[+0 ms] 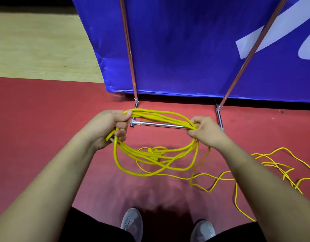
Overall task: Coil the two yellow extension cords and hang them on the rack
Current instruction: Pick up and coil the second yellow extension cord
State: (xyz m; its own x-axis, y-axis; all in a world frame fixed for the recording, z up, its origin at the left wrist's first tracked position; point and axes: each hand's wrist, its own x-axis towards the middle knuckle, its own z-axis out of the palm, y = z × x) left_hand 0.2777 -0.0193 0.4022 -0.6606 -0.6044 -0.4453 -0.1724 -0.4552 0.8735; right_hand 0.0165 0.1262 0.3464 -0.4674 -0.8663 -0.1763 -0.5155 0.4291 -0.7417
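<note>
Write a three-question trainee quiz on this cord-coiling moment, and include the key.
1. True or false: the coiled yellow extension cord already hangs on the chrome metal rack.
2. Which hands grip the coil? A) left only B) right only C) both
3. Fill in: the loose yellow cord lies on the ___ floor.
Key: 1 false, it is held in front of the rack's base; 2 C, the left hand and right hand both curl their fingers round it; 3 red.

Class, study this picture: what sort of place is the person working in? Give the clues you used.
Probably an indoor sports hall or event venue: red sports flooring, a pale wooden court floor beyond it, and a large blue printed banner standing on the floor.
</note>
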